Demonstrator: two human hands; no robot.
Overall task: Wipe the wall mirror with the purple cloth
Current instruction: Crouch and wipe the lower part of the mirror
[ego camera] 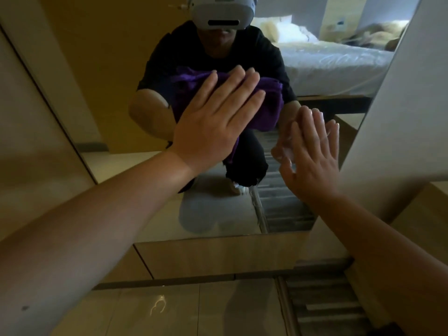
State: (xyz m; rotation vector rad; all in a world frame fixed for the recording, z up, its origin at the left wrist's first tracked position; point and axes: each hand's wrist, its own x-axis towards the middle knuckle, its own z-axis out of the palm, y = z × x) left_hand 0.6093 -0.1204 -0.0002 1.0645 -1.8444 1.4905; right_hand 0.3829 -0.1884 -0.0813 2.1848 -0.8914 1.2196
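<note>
The left hand (213, 124) lies flat and open against the wall mirror (327, 76), fingers stretched and slightly spread, pressing the purple cloth (269, 107) to the glass; it pins the cloth with the palm rather than clutching it. The cloth bunches out past the fingertips towards the upper right, and a narrow tail of it hangs below the heel of the hand. The right hand (312, 161) is also open, fingers straight and close together, its fingertips touching the glass just to the right of the cloth, where they meet their own reflection; it holds nothing. Both forearms reach in from the lower corners of the view. In the mirror a crouching person in a dark top shows, wearing a white headset (223, 13), with a bed (334, 61) covered in pale bedding behind, at the upper right. A pale wall edge (397, 112) runs down the mirror's right side, partly covering it. Below the glass sits a beige strip of wall, and under that a glossy tiled floor (169, 311) catching a small bright glint of light. A slatted grille (322, 304) lies in the floor at the lower right, and its reflection carries up into the mirror
</note>
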